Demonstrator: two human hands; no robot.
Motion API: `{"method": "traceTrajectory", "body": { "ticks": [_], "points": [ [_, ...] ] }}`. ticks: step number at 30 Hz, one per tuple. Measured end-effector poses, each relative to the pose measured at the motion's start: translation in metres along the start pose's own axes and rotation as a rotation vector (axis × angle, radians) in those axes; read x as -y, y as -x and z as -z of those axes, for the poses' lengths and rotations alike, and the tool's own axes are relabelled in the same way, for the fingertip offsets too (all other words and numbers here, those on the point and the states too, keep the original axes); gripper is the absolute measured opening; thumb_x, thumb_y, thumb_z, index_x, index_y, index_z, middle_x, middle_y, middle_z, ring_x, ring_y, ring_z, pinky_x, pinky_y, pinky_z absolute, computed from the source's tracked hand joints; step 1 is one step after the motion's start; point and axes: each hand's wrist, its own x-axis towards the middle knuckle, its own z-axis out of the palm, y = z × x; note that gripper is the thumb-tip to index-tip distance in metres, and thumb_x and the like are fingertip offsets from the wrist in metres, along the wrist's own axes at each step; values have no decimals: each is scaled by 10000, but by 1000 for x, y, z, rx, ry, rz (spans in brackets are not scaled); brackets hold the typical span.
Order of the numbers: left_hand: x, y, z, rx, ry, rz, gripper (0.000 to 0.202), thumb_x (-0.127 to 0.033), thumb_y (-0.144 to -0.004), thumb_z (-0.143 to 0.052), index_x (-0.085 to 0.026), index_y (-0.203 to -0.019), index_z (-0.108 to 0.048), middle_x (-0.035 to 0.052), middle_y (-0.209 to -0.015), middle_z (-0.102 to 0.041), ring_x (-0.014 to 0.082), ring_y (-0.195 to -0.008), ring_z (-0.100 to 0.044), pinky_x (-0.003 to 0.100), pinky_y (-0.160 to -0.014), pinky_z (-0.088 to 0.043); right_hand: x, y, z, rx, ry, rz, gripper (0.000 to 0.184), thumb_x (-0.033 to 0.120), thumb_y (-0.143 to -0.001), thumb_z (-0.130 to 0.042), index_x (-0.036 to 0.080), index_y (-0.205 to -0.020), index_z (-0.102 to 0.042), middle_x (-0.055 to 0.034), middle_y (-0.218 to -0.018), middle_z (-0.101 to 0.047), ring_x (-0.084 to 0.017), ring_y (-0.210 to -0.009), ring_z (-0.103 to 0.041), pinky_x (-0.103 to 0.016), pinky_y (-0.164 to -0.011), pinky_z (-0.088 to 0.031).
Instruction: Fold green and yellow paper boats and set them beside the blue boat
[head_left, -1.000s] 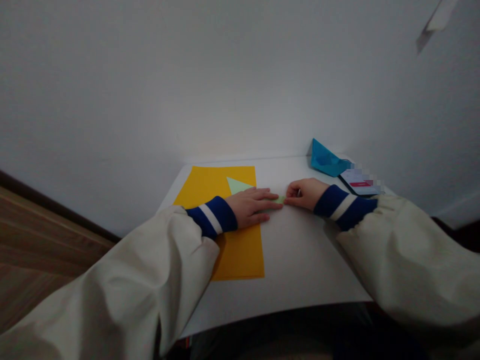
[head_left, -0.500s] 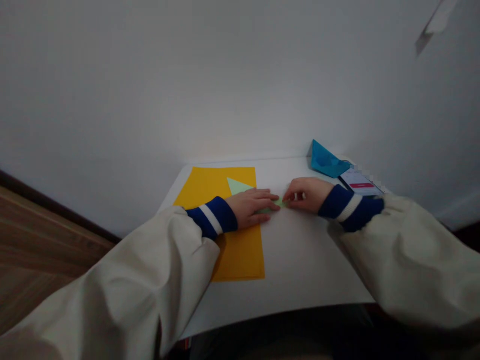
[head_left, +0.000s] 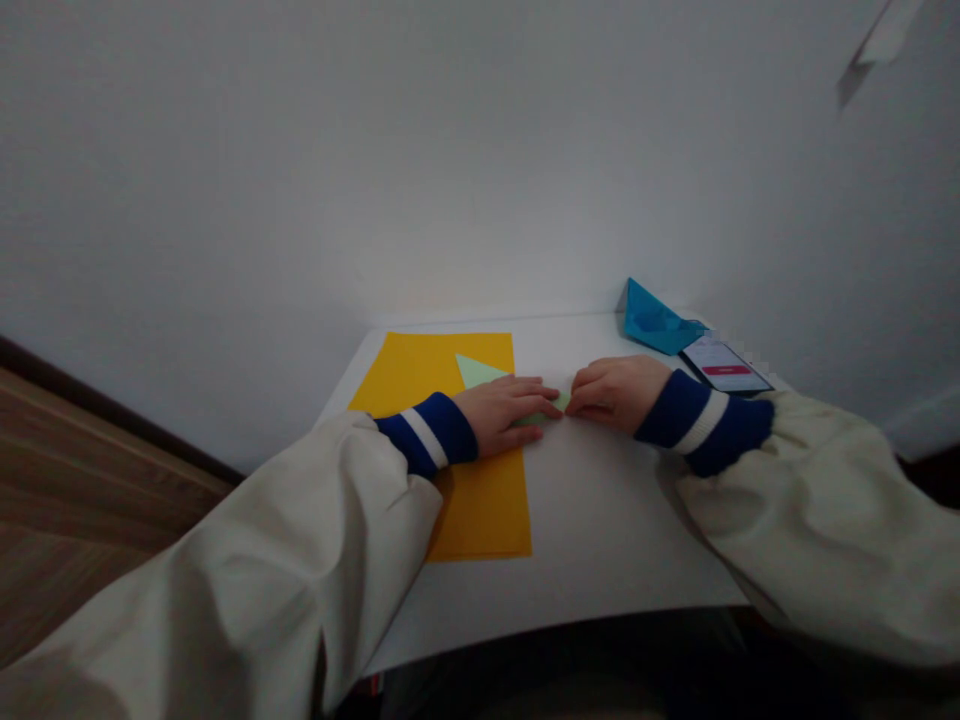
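A pale green folded paper [head_left: 480, 371] lies partly on a yellow sheet [head_left: 480, 510] and partly on the white tabletop. My left hand [head_left: 510, 412] rests flat over its middle with fingers stretched out, hiding much of it. At the paper's right tip, my right hand [head_left: 616, 394] has its fingers pinched together on the edge. The exact fold under the fingertips is too small to make out.
Behind my right hand, a blue folded paper boat [head_left: 656, 325] stands at the back right of the white table [head_left: 600, 560]. Beside it lies a phone [head_left: 724, 364] with a lit screen. A wall rises behind the table; wooden panelling [head_left: 97, 510] is at the left.
My right hand's fingers have drawn closer together at the green paper's right tip. My left hand stays on the paper, almost unmoved.
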Motion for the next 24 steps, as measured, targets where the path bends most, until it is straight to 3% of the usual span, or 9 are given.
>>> {"method": "traceTrajectory", "body": {
  "ticks": [8,15,24],
  "points": [
    [1,0,-1,0,-4,1,348,-336,-894,-427,-196,-1199,-516,97,-1371,-428,277,-1302,-316,477,-1059,-248,4,3,8,49,41,-119,182,255,-779,-516,271,-799,-696,2,-889,-680,-148,-745,-609,-246,-577,-355],
    [2,1,-3,15,16,58,315,-351,-889,-424,-238,-1167,-521,79,-1385,-414,288,-1308,-304,586,-1015,-226,6,4,14,117,122,-196,182,234,-755,-514,241,-703,-687,-18,-836,-688,-160,-720,-609,-254,-519,-301],
    [-3,1,-1,13,1,107,270,-342,-880,-462,-245,-1122,-533,59,-1386,-418,285,-1311,-304,599,-1011,-209,4,6,14,132,125,-269,157,219,-719,-532,221,-662,-678,-36,-804,-685,-173,-685,-601,-273,-521,-313]
  ]
}}
